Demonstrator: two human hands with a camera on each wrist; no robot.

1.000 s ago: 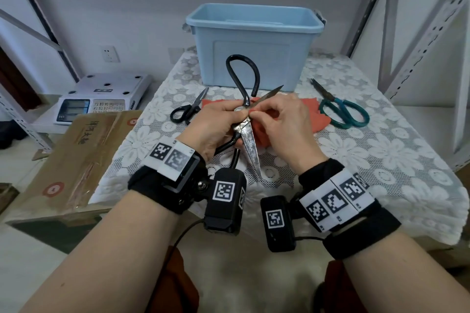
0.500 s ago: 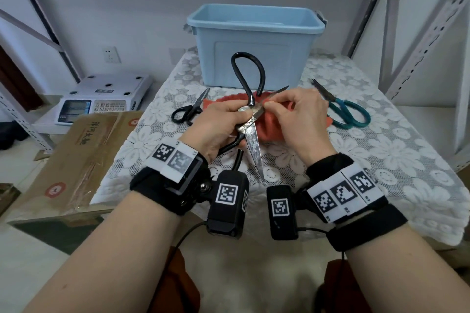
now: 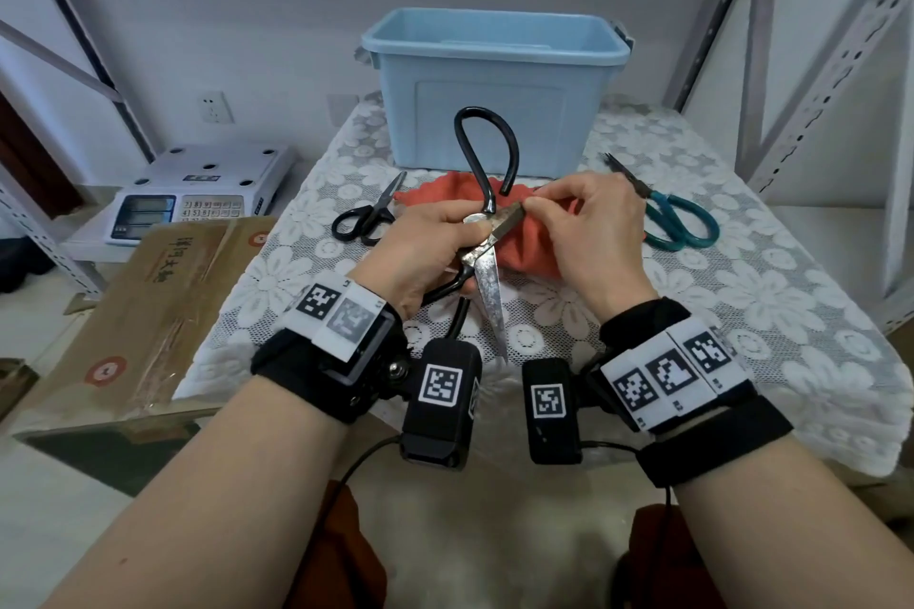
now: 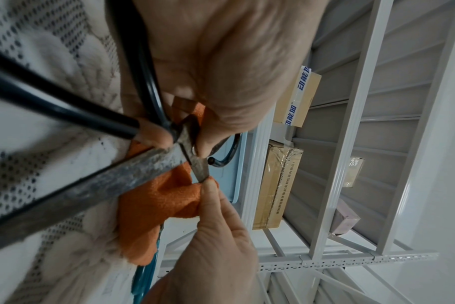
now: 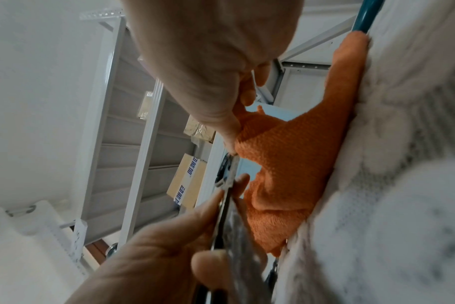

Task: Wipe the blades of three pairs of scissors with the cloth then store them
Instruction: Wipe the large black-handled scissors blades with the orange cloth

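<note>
Head view: my left hand grips the large black-handled iron scissors at the pivot, blades spread, above the lace-covered table. My right hand pinches the orange terry cloth around the far blade.

Left wrist view: right fingertips squeeze cloth over the blade tip.

Right wrist view: cloth drapes to the table; left thumb presses the blade.

Dull mottled metal blades, fuzzy orange cloth
</note>
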